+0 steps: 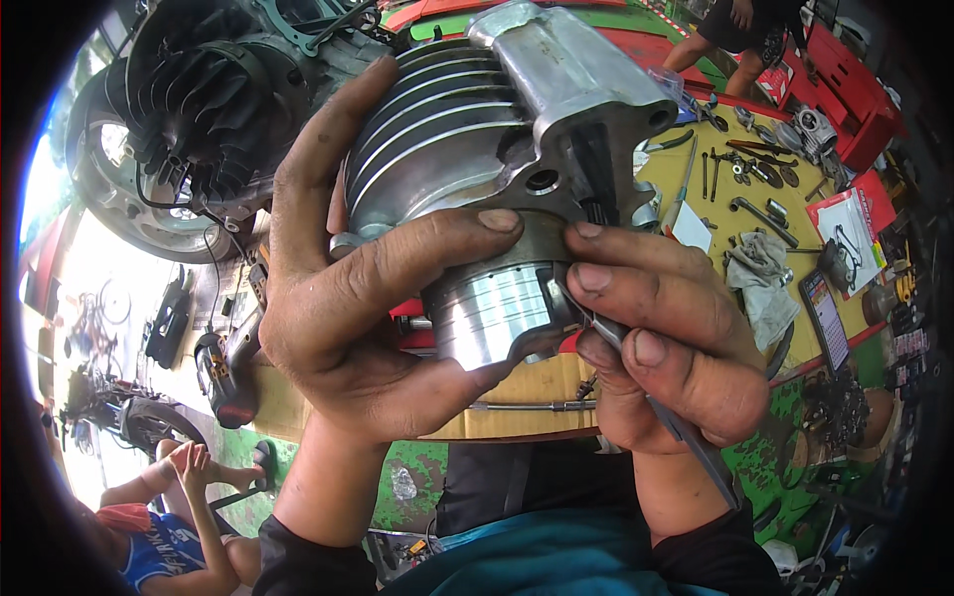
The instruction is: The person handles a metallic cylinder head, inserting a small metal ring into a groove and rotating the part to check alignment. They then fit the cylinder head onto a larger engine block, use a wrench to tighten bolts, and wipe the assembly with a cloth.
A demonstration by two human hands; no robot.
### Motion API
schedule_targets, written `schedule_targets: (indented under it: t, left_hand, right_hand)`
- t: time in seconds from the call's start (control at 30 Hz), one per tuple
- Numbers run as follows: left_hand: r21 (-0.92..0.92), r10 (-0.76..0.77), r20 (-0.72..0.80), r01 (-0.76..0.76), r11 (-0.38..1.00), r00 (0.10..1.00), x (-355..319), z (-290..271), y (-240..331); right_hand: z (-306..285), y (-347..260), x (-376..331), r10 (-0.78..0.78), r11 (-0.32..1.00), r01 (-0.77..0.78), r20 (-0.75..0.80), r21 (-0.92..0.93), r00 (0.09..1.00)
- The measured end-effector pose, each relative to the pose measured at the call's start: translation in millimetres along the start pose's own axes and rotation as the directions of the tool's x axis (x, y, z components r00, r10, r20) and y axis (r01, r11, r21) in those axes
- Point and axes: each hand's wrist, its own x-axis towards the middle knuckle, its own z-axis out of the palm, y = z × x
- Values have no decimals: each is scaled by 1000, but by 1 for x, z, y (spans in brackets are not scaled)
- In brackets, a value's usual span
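Note:
A finned metal engine cylinder (437, 184) is held up in front of me, tilted, its open skirt end toward me. Out of that end protrudes a shiny piston (492, 313) with a dark cut-out on its side. My left hand (333, 298) is wrapped around the fins, with its thumb across the cylinder's lower sleeve and its palm beside the piston. In the fingers of my right hand (676, 333) a thin flat grey metal strip (686, 442) is pinched. Its upper end meets the piston's edge; whether it enters the gap is hidden. The right index fingertip touches the sleeve.
An engine with a black fan (204, 119) and a wheel (94, 199) stand at the left. On the yellowish table (735, 214) lie a rag (765, 288), a phone (825, 318), an extension bar (532, 405) and several tools. One person (179, 541) sits lower left; another (730, 45) is at the far right.

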Motion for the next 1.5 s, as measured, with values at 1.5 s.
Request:
schedule_targets:
  t: [1.5]
  left_hand:
    - [56, 35, -12, -34, 998, 999, -4, 3, -4]
  right_hand:
    - [-13, -1, 17, -41, 996, 54, 175, -71, 984]
